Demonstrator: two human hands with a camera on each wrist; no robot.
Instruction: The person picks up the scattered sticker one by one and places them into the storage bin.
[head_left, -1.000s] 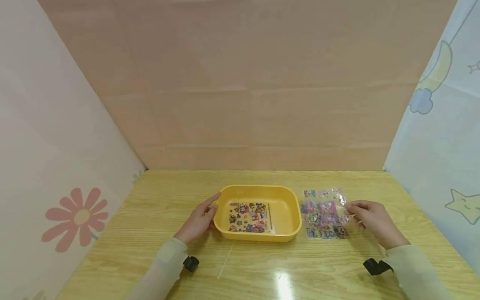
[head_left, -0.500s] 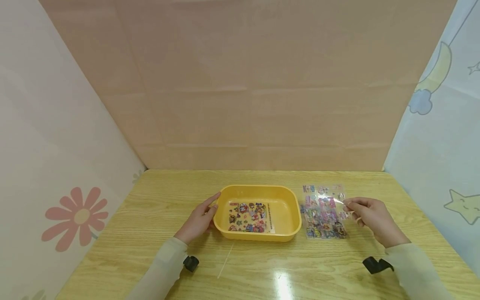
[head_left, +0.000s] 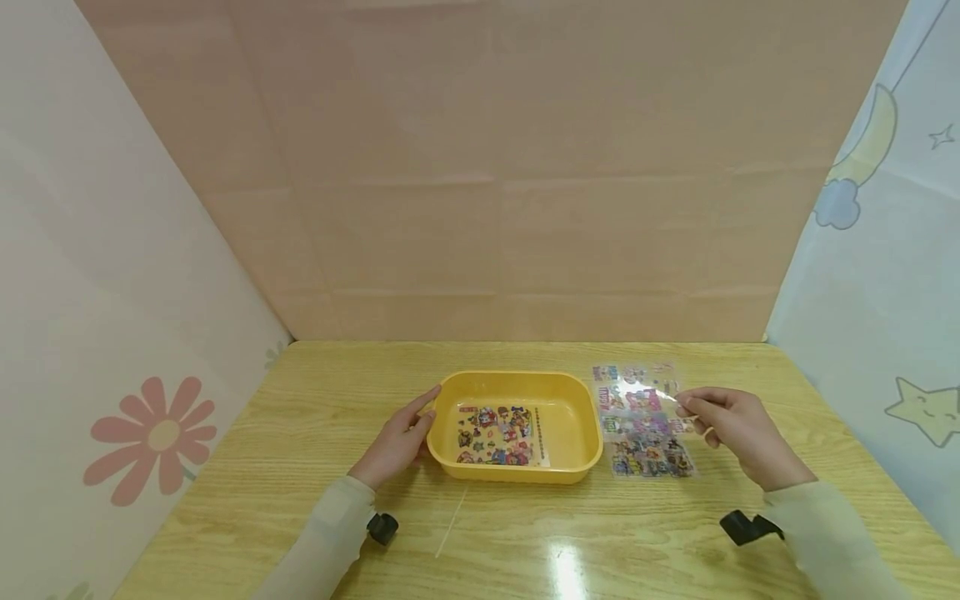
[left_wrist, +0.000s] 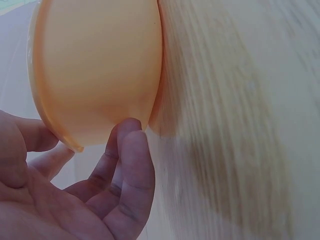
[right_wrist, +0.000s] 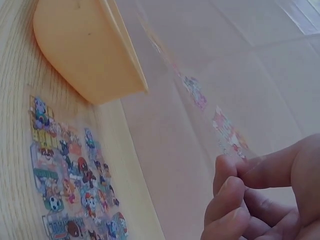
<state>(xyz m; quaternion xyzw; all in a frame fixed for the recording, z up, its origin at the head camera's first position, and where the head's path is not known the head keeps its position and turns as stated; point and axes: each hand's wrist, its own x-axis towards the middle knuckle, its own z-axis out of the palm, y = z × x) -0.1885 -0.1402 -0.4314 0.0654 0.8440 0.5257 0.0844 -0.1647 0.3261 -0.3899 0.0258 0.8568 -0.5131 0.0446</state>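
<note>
A yellow plastic tray (head_left: 572, 429) stands on the table in the head view, with a clear sheet of colourful cartoon stickers (head_left: 495, 435) lying flat in its left part. My left hand (head_left: 395, 446) holds the tray's left end; in the left wrist view, curled fingers (left_wrist: 137, 165) touch its outer wall near the rim. Right of the tray, my right hand (head_left: 738, 433) pinches the edge of another clear sticker sheet (head_left: 633, 400) between thumb and fingers, lifted off the table. Beneath it, a further sticker sheet (right_wrist: 75, 175) lies on the wood, partly covered in the head view.
The wooden table (head_left: 337, 375) meets a plain tan backdrop (head_left: 495, 250) at its far edge. Patterned panels stand at the left (head_left: 150, 442) and right (head_left: 870, 333). A thin pale line (head_left: 452, 521) shows on the table in front of the tray.
My right hand has raised the pinched sticker sheet and drawn it slightly left toward the tray, uncovering more of the sheet beneath. The left hand and tray have stayed still.
</note>
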